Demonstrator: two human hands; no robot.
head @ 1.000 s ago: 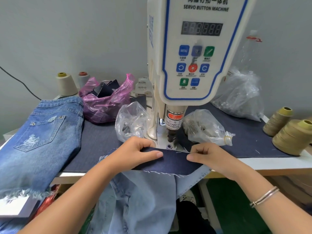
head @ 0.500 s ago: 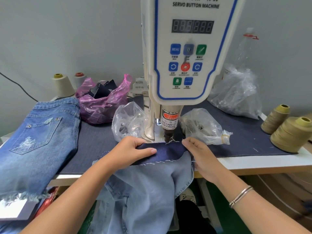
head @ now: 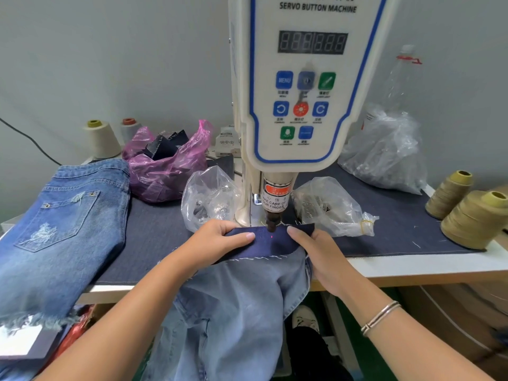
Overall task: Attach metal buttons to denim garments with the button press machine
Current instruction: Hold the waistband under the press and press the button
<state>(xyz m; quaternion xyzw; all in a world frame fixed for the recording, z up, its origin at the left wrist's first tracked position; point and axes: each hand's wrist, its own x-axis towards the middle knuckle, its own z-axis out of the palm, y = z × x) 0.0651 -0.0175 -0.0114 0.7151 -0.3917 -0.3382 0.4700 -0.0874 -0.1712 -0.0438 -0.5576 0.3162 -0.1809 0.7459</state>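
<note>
A white servo button machine [head: 302, 86] stands at the middle of the table, its dark press head [head: 271, 221] pointing down. Under the head lies the dark blue waistband [head: 270, 243] of a light blue denim garment [head: 236, 306] that hangs off the table's front edge. A red laser dot shows on the waistband just below the head. My left hand [head: 217, 242] pinches the waistband left of the head. My right hand [head: 316, 251] grips it to the right of the head.
Darker jeans [head: 55, 232] lie at the left. A pink bag [head: 167, 166] of dark scraps, two clear bags [head: 209, 199] [head: 330, 207] of metal parts and a bigger clear bag [head: 384, 152] surround the machine. Thread cones [head: 475, 218] stand at the right, more cones [head: 101, 138] at the back left.
Both hands have pushed the waistband forward under the press head. My right hand moved in closer to the head, and the laser dot now falls on the fabric.
</note>
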